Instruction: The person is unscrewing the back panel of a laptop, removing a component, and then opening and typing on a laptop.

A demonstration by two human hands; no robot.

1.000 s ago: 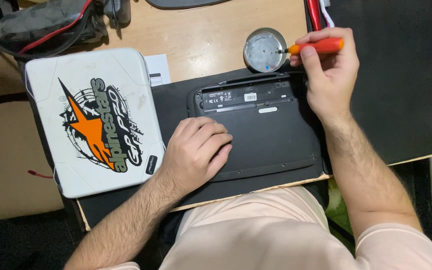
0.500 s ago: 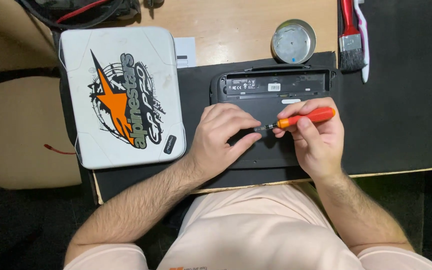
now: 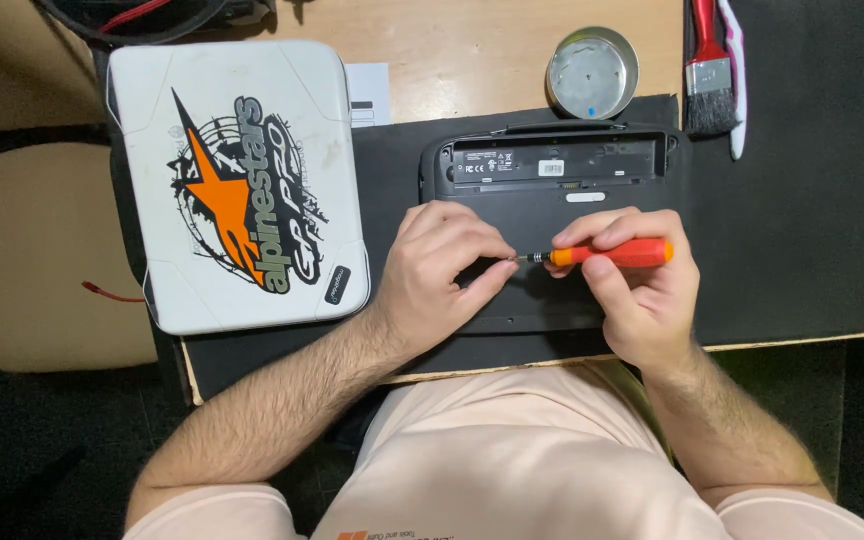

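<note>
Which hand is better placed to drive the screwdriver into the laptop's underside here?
Right, probably: the right hand grips the orange screwdriver by its handle, while the left hand only pinches its tip over the black laptop.

A screwdriver [image 3: 607, 253] with a bright orange handle and a dark metal tip lies across a black upturned laptop [image 3: 552, 240]. Under it is a black mat [image 3: 802, 230] on a light brown wooden counter [image 3: 472, 50]. A white case [image 3: 237, 180] carries an orange star and black lettering. A round tin [image 3: 592, 72] is silver-grey. A brush [image 3: 709, 65] has a red handle and black bristles.
</note>
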